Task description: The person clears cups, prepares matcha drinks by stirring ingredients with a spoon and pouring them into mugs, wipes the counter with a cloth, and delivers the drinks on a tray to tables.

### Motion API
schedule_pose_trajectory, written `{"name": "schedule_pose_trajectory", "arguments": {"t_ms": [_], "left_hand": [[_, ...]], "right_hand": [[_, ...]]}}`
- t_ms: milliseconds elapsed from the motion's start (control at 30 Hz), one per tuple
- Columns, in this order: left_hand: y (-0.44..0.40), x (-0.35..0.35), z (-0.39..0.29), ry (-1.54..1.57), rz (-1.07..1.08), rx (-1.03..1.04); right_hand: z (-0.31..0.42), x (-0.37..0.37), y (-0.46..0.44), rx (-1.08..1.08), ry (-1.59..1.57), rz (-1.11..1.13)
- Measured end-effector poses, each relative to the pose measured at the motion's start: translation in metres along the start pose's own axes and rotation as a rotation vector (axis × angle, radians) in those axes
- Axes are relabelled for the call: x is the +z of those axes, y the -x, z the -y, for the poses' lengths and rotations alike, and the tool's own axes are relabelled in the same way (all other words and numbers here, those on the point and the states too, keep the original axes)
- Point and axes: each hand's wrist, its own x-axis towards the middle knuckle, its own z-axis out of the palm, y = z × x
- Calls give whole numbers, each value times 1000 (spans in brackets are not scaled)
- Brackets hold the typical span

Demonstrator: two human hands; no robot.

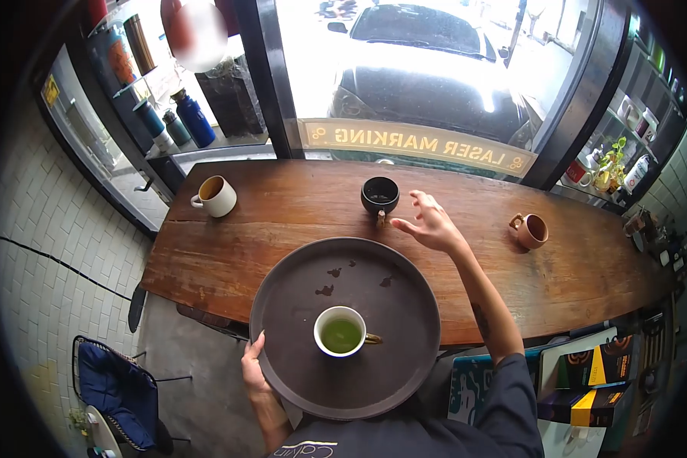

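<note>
My left hand [256,368] grips the left rim of a round dark serving tray [298,305], thumb on top and fingers hidden beneath. On the tray stands a white cup [320,333] with a gold handle and green liquid inside. Small wet spots mark the tray's far half. My right hand [429,221] reaches over the wooden table with fingers apart, holding nothing. Just left of its fingertips is a black mug [380,200], its handle pointing toward me. A white mug [220,201] with a tan inside sits at the table's left, and a pinkish-brown mug [530,230] at the right.
The wooden table [313,206] runs along a window, with a parked car [420,69] outside. Bottles [193,118] line shelves at the left. A blue-cushioned chair [114,389] is on the lower left floor. Boxes [595,374] are stacked at the lower right.
</note>
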Motion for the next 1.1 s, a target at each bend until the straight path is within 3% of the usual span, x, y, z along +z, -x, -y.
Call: {"name": "schedule_pose_trajectory", "arguments": {"t_ms": [200,400,833,1100], "left_hand": [[1,1,1,50,85,-17],[-4,-8,7,27,51,9],[-3,-1,7,73,60,-21],[-5,-7,10,55,43,-64]], "right_hand": [[14,36,-57,-75,99,10],[25,44,-70,65,213,1],[11,40,-81,0,207,43],[17,53,-80,55,171,-54]]}}
